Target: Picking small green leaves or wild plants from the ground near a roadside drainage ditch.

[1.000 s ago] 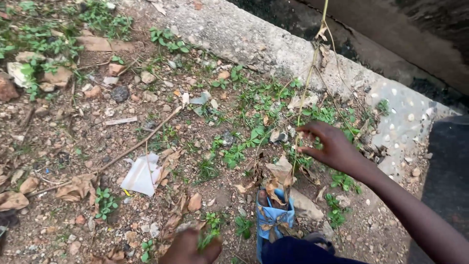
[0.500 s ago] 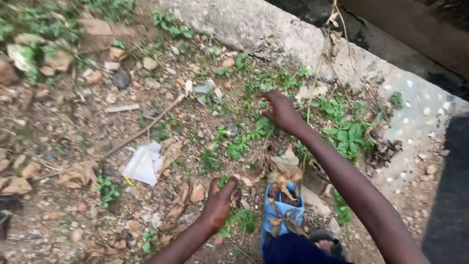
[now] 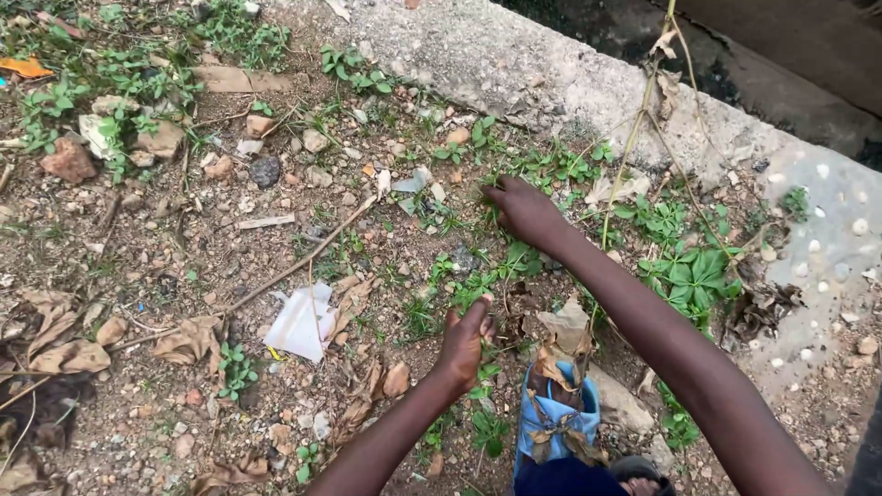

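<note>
Among ground weeds (image 3: 478,285), upright-stemmed, left hand (image 3: 464,342) and right hand (image 3: 524,209).

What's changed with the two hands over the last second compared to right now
The right hand let go of the thin dry stalk and reached forward and left into the small green weeds. The left hand rose from the bottom edge, closed on a few green sprigs. The white paper scrap, blue wrapper and concrete curb stayed put.

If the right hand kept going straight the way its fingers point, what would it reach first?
The right hand points up and left across the ground. It would likely meet the small green weeds at its fingertips first, then the pale scrap just beyond, though depth is hard to judge.
</note>
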